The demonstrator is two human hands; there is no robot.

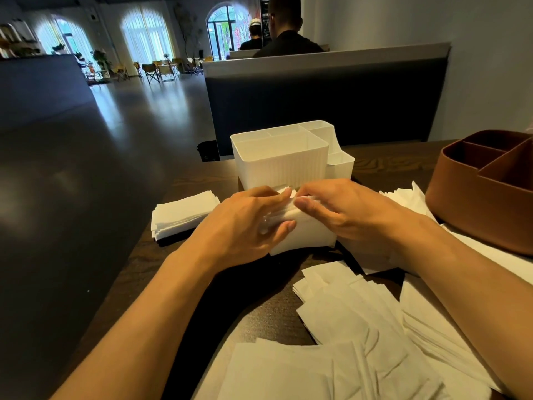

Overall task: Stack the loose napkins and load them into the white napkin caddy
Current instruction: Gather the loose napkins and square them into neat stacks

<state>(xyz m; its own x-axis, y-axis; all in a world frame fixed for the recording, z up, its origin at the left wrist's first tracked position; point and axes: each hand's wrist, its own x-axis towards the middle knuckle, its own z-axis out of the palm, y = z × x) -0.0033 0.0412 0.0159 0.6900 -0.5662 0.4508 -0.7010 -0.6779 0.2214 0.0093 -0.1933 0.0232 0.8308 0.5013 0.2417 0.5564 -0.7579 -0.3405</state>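
Note:
A stack of white napkins (305, 235) lies on the dark table just in front of the white napkin caddy (281, 166). My left hand (245, 223) grips the stack's left end, thumb on its near side and fingers over the top. My right hand (343, 212) holds the right end the same way, thumb across the top. The caddy's large front compartment shows no napkins. A second neat stack (181, 216) sits to the left. Loose napkins (360, 327) spread over the near right of the table.
A brown divided caddy (487, 194) stands at the right on more napkins. The table's left edge (138, 255) runs close to the left stack. A dark booth back rises behind the table, with a seated person beyond it.

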